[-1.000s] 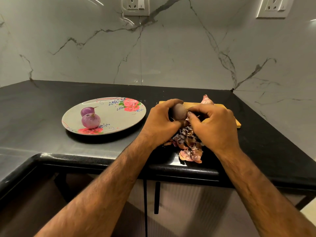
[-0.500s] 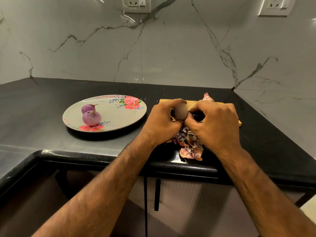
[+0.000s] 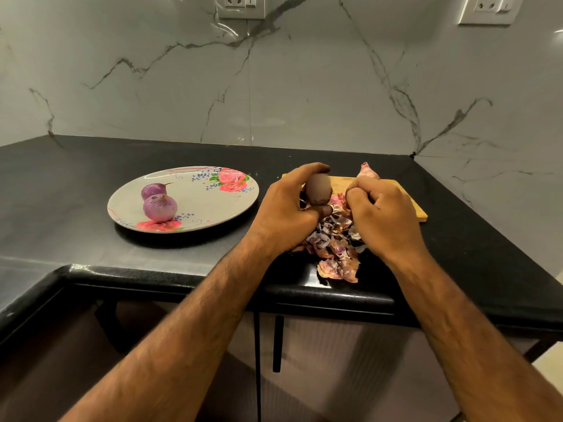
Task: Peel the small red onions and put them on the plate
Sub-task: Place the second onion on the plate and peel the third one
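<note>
The left hand (image 3: 286, 205) gripped a small, dull brownish-red onion (image 3: 318, 190), with the index finger curled over its top and the thumb pressed under its base. The onion stood roughly upright in that grip, its long axis running top to bottom with a slight lean; motion blur hid which end carried the root. It was held above the near left corner of the pale wooden chopping board (image 3: 405, 197), which lay flat on the glossy black stone counter (image 3: 76, 190).

The right hand (image 3: 379, 214) was just beside the onion but apart from it, its fingers curled into a loose fist. Whether it pinched a scrap of skin could not be told, as the fingertips were folded out of sight.

Below and between the hands lay a heap of papery pink and purple onion skins (image 3: 333, 251), spilling from the board to the counter's front edge. A further pinkish piece (image 3: 368, 172) stood on the board behind the right hand.

Well to the left sat a round white plate with red rose prints (image 3: 237, 202). On its left half rested two peeled purple onions, touching: the nearer one (image 3: 160, 207) had its tip upward, while the farther one (image 3: 154, 190) lay on its side, its thin stem pointing right.
</note>
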